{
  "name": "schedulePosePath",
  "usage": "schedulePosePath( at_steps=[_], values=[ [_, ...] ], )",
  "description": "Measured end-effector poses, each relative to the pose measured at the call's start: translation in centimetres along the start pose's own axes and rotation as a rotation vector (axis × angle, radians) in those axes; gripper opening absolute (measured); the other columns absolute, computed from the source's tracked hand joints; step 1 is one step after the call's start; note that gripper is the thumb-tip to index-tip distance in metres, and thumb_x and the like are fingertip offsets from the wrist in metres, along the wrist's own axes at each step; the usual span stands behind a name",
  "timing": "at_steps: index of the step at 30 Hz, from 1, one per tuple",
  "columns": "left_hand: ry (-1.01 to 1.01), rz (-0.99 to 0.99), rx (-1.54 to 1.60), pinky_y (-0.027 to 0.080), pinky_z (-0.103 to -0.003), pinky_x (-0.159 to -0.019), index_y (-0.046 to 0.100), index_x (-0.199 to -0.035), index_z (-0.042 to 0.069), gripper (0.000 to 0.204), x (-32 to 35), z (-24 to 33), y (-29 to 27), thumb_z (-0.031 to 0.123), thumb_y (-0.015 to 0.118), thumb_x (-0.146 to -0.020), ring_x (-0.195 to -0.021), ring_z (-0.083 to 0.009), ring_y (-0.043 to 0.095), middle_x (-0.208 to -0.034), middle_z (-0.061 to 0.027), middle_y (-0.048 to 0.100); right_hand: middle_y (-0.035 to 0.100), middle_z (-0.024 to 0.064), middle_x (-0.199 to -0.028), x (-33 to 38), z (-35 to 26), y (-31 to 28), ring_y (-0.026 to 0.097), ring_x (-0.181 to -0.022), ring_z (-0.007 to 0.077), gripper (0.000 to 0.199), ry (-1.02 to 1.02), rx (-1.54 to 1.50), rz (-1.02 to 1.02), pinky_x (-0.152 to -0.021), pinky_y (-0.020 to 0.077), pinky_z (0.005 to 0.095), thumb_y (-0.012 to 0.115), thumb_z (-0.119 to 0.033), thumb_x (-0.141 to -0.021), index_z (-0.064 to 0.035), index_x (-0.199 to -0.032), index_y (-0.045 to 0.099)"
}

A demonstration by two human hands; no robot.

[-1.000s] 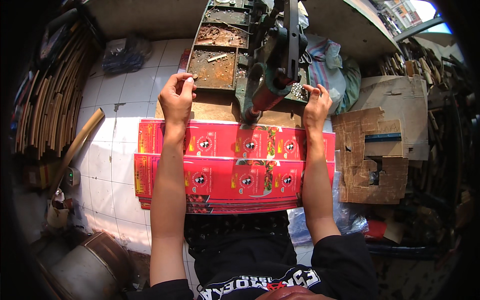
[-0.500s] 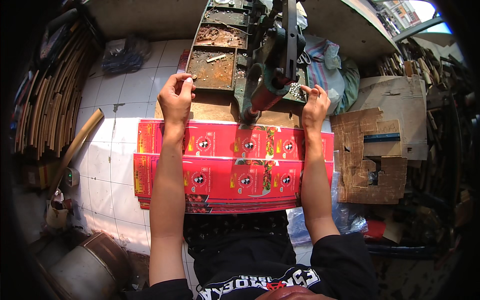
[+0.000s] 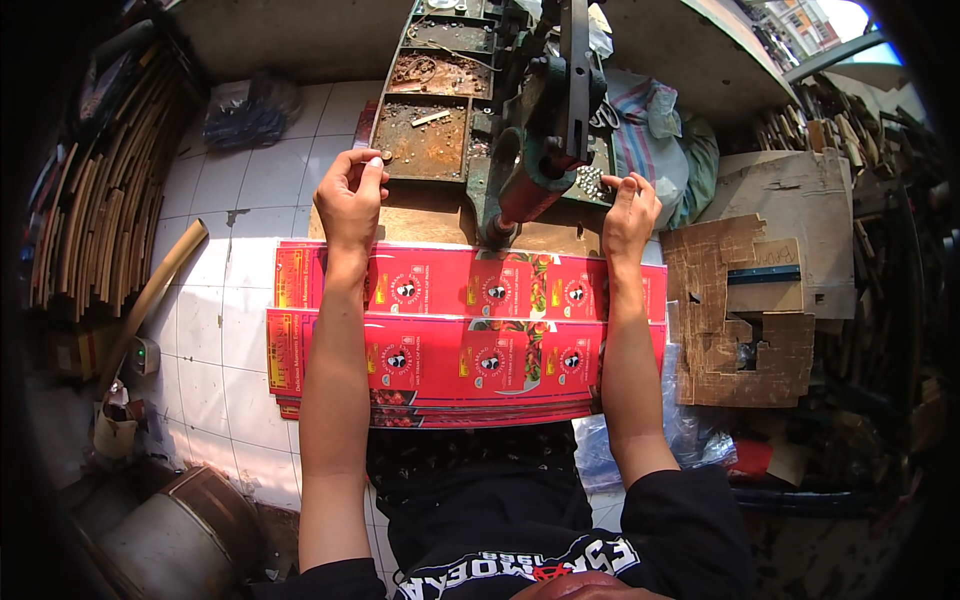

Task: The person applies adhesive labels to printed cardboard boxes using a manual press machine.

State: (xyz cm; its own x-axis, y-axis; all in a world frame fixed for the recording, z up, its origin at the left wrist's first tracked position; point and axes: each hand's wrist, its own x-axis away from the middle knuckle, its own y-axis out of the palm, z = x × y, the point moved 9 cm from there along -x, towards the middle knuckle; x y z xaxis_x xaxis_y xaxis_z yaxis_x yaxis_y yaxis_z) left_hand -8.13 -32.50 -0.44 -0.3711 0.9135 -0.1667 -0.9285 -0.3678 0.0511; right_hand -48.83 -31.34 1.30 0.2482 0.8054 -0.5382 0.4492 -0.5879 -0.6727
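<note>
The left hand point(image 3: 350, 205) had its fingers curled together beside a small, round, brassy piece point(image 3: 387, 157); whether they gripped it was unclear. The right hand point(image 3: 630, 215), fingers slightly apart, hung near small silvery metal pieces point(image 3: 588, 183). Glossy red printed sheets point(image 3: 430, 365) lay beneath both forearms point(image 3: 337, 390).

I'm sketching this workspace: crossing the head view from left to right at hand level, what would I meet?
Stacked brown sheets, left hand, metal press, right hand, notched brown cardboard.
</note>
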Motion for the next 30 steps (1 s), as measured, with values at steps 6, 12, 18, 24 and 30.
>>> schedulePosePath(
  at_steps=[6,12,18,24,30],
  values=[
    [-0.001,-0.004,0.001,0.052,-0.021,-0.059,0.069,-0.098,0.000,0.011,0.0,-0.1,-0.1,0.007,0.063,-0.091,-0.069,-0.0069,0.062,-0.078,-0.0032,0.067,0.055,0.0225,-0.127,0.0,-0.5,-0.1,0.047,-0.119,0.0385,0.053,0.001,-0.025,0.021,-0.105,0.0342,0.0456,0.031,-0.044,-0.106,-0.0137,-0.105,0.075],
    [-0.006,0.000,0.001,0.052,-0.021,-0.059,0.069,-0.098,0.001,0.011,0.1,0.1,0.0,0.007,0.064,-0.091,-0.069,-0.0067,0.062,-0.077,-0.0033,0.067,0.056,0.0227,-0.125,0.0,-0.5,-0.2,0.048,-0.118,0.0387,0.054,-0.010,-0.011,0.016,-0.104,0.0347,0.0456,0.032,-0.044,-0.106,-0.0129,-0.104,0.076],
    [-0.001,-0.002,-0.007,0.052,-0.021,-0.059,0.069,-0.098,0.001,0.011,0.0,0.0,-0.1,0.007,0.064,-0.091,-0.069,-0.0067,0.062,-0.077,-0.0033,0.067,0.058,0.0221,-0.120,0.0,-0.3,-0.7,0.049,-0.116,0.0370,0.056,-0.003,-0.020,0.049,-0.102,0.0362,0.0447,0.032,-0.045,-0.105,-0.0109,-0.096,0.076],
    [0.011,0.005,0.007,0.052,-0.021,-0.058,0.069,-0.098,0.001,0.011,0.0,0.0,-0.2,0.008,0.064,-0.091,-0.068,-0.0066,0.062,-0.076,-0.0031,0.067,0.064,0.0174,-0.108,0.2,-0.6,-1.7,0.054,-0.107,0.0343,0.056,0.026,0.054,0.118,-0.097,0.0398,0.0438,0.037,-0.044,-0.103,-0.0109,-0.081,0.076],
    [-0.006,-0.016,-0.022,0.052,-0.021,-0.060,0.067,-0.102,0.000,0.014,0.0,0.0,0.0,0.009,0.063,-0.092,-0.069,-0.0075,0.061,-0.078,-0.0042,0.066,0.065,0.0163,-0.107,0.4,-1.3,-1.9,0.055,-0.106,0.0343,0.055,0.012,0.124,0.140,-0.096,0.0406,0.0438,0.037,-0.043,-0.103,-0.0111,-0.080,0.076]
  ],
)
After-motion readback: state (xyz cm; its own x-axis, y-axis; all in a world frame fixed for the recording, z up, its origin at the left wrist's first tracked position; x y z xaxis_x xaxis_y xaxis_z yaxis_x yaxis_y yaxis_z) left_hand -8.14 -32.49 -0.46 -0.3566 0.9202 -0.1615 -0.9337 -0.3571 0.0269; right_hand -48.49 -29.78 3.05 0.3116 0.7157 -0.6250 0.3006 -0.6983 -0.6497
